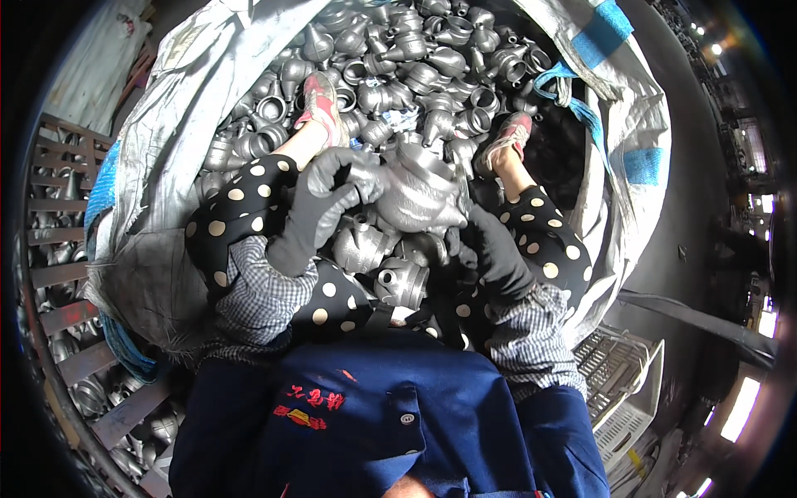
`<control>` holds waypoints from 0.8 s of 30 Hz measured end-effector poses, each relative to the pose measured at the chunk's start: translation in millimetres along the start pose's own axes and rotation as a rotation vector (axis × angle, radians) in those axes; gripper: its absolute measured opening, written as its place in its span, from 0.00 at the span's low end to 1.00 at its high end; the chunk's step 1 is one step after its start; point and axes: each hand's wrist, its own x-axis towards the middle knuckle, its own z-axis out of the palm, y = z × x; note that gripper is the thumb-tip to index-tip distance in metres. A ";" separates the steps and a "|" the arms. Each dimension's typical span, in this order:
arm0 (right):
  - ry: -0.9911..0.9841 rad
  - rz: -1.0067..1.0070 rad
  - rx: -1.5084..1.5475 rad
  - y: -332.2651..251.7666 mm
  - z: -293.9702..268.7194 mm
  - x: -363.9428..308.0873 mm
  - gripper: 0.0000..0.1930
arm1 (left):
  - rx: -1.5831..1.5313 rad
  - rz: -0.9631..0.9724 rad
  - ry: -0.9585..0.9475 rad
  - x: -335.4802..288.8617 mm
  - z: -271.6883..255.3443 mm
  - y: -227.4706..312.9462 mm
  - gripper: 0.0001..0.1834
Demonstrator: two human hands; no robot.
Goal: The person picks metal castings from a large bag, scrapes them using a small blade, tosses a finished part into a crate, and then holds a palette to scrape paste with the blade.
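grey casting at 12 o'clock from navy jacket. left hand: grip curled round its 9 o'clock side. right hand: half-bent at 4 o'clock, hold uncertain, cannot tell. best: support both sides evenly.

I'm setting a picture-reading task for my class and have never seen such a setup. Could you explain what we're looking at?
There is no robot here, just a person's left hand and right hand, both in dark gloves. The single picture comes from a wide fisheye camera on that person's head, looking down, so straight edges bend near the rim. The hands hold a large rounded metal casting between them. Beyond it, many grey metal castings lie heaped in a big whitish bag with blue straps.
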 end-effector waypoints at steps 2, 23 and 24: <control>0.118 0.006 0.065 9.4 10.4 -21.7 0.20 | 0.009 -0.096 0.027 -9.8 9.5 -10.7 0.15; 0.154 -0.193 -0.229 30.4 37.7 57.4 0.16 | 0.379 -0.247 0.361 -15.2 -59.8 5.5 0.07; 0.132 -0.253 -0.346 31.4 41.2 65.3 0.16 | 0.592 -0.360 0.390 -20.7 -69.8 4.2 0.09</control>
